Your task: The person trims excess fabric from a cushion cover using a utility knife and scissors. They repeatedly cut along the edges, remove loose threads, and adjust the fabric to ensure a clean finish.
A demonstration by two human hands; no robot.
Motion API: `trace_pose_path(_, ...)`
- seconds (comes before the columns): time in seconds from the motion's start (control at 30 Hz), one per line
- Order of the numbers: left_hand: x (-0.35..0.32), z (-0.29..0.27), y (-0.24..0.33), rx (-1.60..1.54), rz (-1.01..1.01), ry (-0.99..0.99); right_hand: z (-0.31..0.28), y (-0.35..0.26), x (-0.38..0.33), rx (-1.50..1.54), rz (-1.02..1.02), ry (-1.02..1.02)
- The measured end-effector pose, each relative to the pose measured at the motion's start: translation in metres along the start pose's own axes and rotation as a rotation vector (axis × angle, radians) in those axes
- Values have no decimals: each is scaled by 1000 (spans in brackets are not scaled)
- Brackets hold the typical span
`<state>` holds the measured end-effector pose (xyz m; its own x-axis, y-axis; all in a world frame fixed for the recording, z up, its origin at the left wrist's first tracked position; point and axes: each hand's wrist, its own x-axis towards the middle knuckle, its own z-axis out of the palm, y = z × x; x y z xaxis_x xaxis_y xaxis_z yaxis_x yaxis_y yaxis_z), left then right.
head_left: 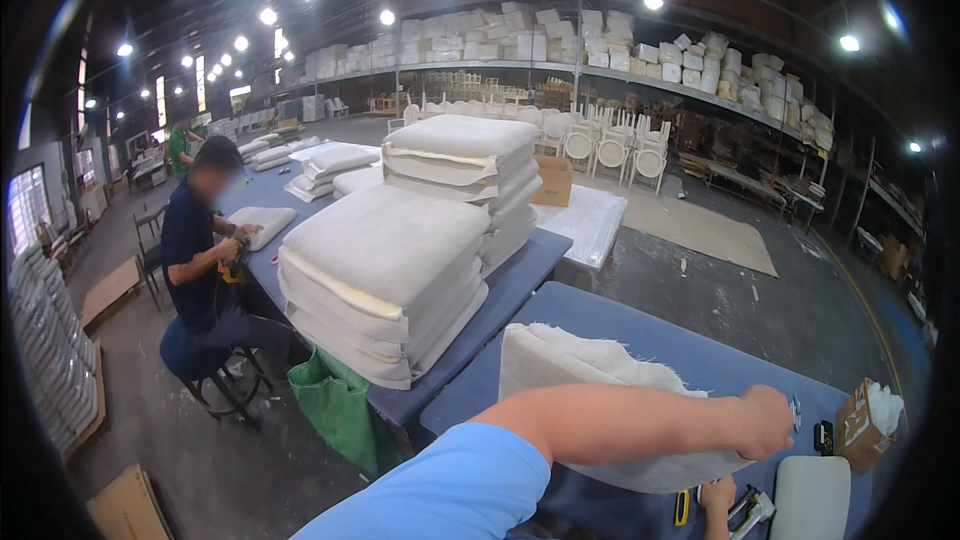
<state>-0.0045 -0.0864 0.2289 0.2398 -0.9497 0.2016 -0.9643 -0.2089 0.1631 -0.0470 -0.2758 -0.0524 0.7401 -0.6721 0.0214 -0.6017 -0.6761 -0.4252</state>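
My left arm, in a light blue sleeve, reaches across to the right. My left hand (768, 422) is closed in a fist on the far edge of a white fabric-covered cushion (590, 370). The cushion lies on a blue-topped table (640, 325), and its loose fabric is bunched on top. Only part of my right hand (715, 496) shows at the bottom edge, right beside a metal tool (753, 510). Whether it grips the tool is hidden. A small yellow and black object (681, 507) lies left of that hand.
A cardboard box (858, 430) with white material and a white pad (810, 495) sit at the table's right end. A second blue table holds tall cushion stacks (385, 275). A seated person (195, 250) works there. A green bag (335, 405) hangs below.
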Motion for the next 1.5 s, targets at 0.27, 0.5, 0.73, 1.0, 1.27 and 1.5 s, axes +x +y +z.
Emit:
trace_pose_path(0.27,1,-10,23,-86,43,11,-30,37,14,33,-315,276)
trace_pose_path(0.5,12,3,-3,6,-6,163,-6,13,-18,-245,-306,-168)
trace_pose_path(0.73,-4,-40,-46,-144,40,98,11,-4,-32,-115,-109,-246)
trace_pose_path(1.0,-79,-52,-7,80,162,-59,-37,36,-43,901,-58,58)
trace_pose_path(1.27,-75,-8,0,273,76,276,-224,-41,-84,1823,-517,241)
trace_pose_path(1.5,-74,-11,0,229,6,225,-322,-102,-94,1913,-891,153)
